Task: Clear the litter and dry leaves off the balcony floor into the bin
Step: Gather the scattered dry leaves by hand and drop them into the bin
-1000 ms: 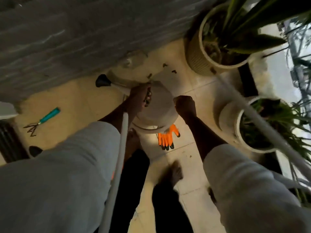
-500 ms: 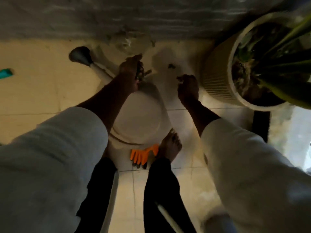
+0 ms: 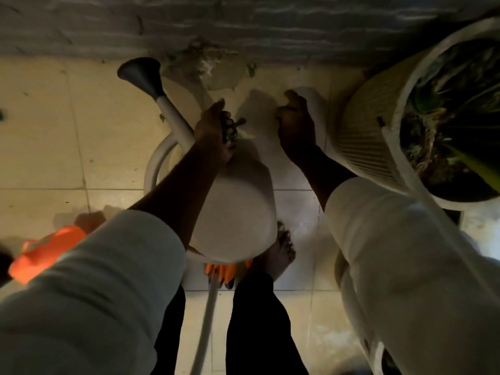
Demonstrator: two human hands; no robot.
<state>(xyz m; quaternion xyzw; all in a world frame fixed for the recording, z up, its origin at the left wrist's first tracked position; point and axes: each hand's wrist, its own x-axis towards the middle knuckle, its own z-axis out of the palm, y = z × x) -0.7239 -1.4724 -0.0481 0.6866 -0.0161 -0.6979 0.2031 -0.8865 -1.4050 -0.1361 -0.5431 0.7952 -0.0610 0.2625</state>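
Left hand (image 3: 213,131) clutches dark dry-leaf scraps (image 3: 230,128); right hand (image 3: 296,123) curled on cream tiled floor (image 3: 54,125), contents unclear; sweep remaining bits together before lifting.

Pale tiled floor (image 3: 40,147), white watering can (image 3: 232,212), ribbed plant pot (image 3: 362,136), orange glove (image 3: 224,273), leaf scraps (image 3: 251,69) by wall

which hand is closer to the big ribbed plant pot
Right. The right hand is on the floor just beside the ribbed plant pot; the left hand, gripping leaves, is farther away over the watering can.
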